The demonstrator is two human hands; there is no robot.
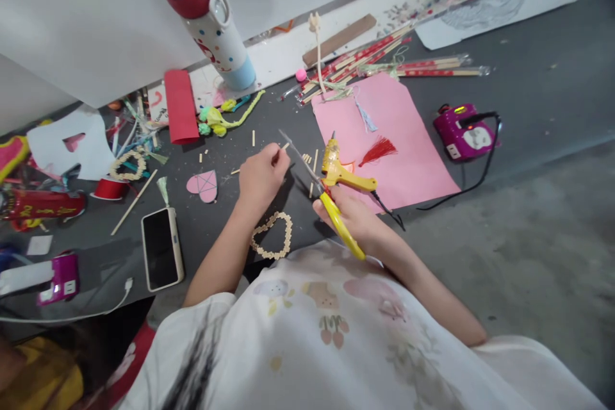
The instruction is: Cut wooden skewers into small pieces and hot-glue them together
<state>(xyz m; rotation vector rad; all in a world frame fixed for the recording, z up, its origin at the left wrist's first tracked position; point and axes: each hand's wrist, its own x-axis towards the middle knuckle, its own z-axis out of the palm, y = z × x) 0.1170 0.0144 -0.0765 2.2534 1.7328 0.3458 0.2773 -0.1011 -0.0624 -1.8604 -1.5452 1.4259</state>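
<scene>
One thin wooden stick sits pinched in the left hand above the tabletop, near the blades of the scissors gripped by the right hand; so short a hold could let a slip nick skin.

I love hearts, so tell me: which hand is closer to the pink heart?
Left. The left hand is to the right of the pink heart, not touching it. The right hand, holding the yellow-handled scissors, is farther off to the right.
</scene>
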